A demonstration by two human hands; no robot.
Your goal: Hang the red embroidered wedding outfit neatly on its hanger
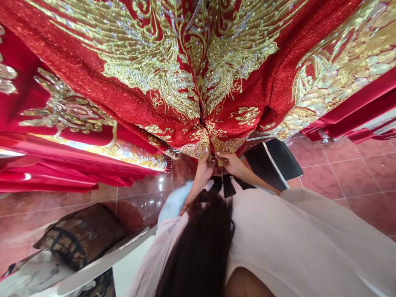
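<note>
A red glitter jacket (pixel 130 97) with gold embroidery and beads hangs in front of me, its two front edges meeting at a centre seam. At the bottom of that seam, my left hand (pixel 204 166) pinches the embroidered hem, its thumb on top. Close beside it, my right hand (pixel 231 161) grips the other front edge, thumb also on the gold pattern. My other fingers are mostly hidden behind the cloth. A small dark gap shows between the edges just above my thumbs.
Red cloth with beaded flowers (pixel 72 109) hangs at the left, and a gold-sequined garment (pixel 349 70) at the right. A black chair (pixel 274 163) stands beyond my right arm. On the left are a brown bag (pixel 86 233) and a white table edge (pixel 102 264). Pink tiles (pixel 349 173) cover the floor.
</note>
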